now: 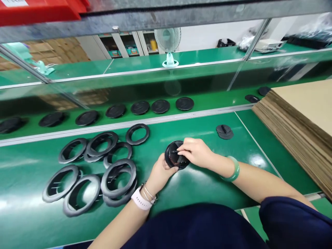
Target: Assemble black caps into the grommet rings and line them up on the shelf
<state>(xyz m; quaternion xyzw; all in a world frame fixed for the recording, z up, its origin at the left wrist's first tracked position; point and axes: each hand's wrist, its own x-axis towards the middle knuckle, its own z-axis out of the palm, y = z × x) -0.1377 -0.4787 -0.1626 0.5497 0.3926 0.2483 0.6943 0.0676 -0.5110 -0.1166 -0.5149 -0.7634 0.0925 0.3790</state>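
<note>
Over the green table, my left hand is closed around the outside of a round black ring-shaped housing, with the thumb on its near rim. Reaching in from the right, my right hand pinches a thin black disc within the housing's opening; the fingers partly cover it. A little to the right lie several flat black discs, overlapping, with a raised ridge on top. Left of my hands are several loose black rings, some stacked or leaning on one another.
Several round black parts sit in a row on the green strip behind the metal rail. A stack of cardboard sheets stands at right. Overhead runs a metal beam with a red bin. A fan stands beyond the clear panel.
</note>
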